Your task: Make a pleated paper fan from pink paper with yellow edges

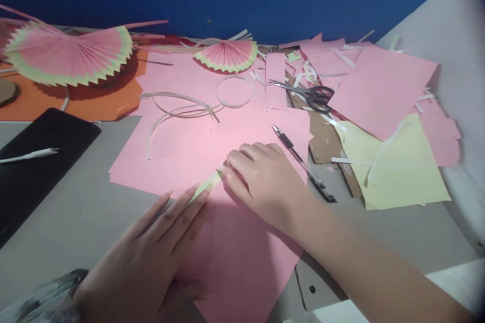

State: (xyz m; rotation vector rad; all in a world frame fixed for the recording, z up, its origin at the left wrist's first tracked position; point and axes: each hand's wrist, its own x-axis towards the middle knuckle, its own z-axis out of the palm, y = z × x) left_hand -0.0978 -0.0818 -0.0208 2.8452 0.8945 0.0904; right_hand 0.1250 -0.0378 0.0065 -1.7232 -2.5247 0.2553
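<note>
A narrow pale green paper strip [206,185] lies slantwise across the pink paper [242,262] in front of me. My left hand [162,232] rests flat with its fingers stretched out, the fingertips pressing on the strip's lower part. At the strip's upper end, my right hand [265,176] is closed, thumb and forefinger pinched on it. Just right of that hand lies a clear pen with a black grip [303,161]. Beyond both hands, curled thin paper strips [182,111] and a paper ring [235,92] rest on the pink sheets.
Two pleated pink fans with green edges, a large one [71,55] and a small one [227,55], stand at the back. Scissors [306,93] lie amid paper scraps, near a pink sheet [386,91] and a pale yellow sheet [401,171]. A dark flat tablet-like slab [45,161] is left.
</note>
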